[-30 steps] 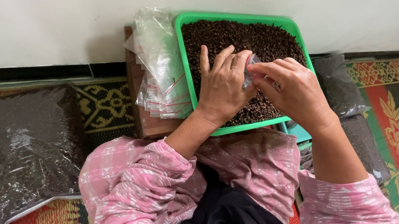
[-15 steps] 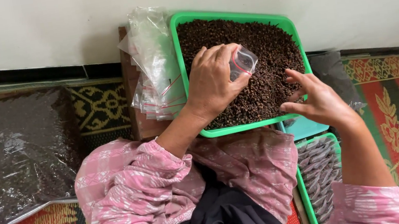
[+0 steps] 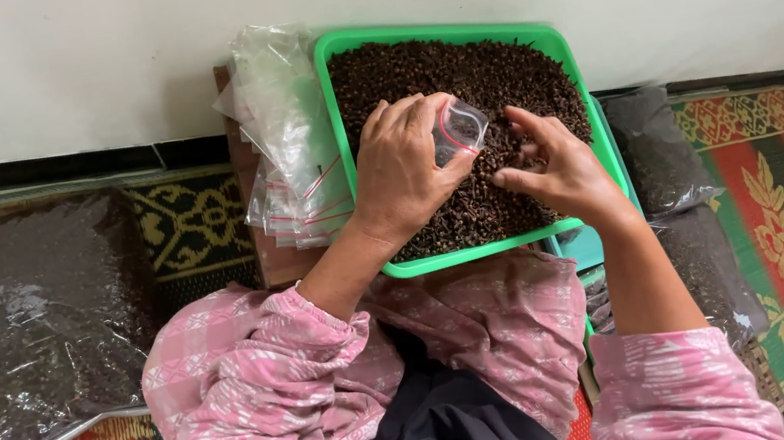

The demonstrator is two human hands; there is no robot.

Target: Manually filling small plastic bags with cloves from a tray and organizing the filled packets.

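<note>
The left hand (image 3: 405,163) is pinching a small clear zip bag (image 3: 457,128) open-mouthed over the middle of the green tray (image 3: 345,166) of dark cloves (image 3: 494,75), while the right hand (image 3: 557,168), fingers loosely curled and holding nothing visible, is hovering beside it, apparently for filling.

Left hand (image 3: 406,173), centre of the frame: back turned up, fingers curled inward with the grip closed, bare forearm running down-left into a pink patterned sleeve. Right hand (image 3: 562,167), just right of it: palm angled leftward, fingers loosely spread, thumb extended towards the left hand; forearm descending to a matching sleeve at lower right.
</note>
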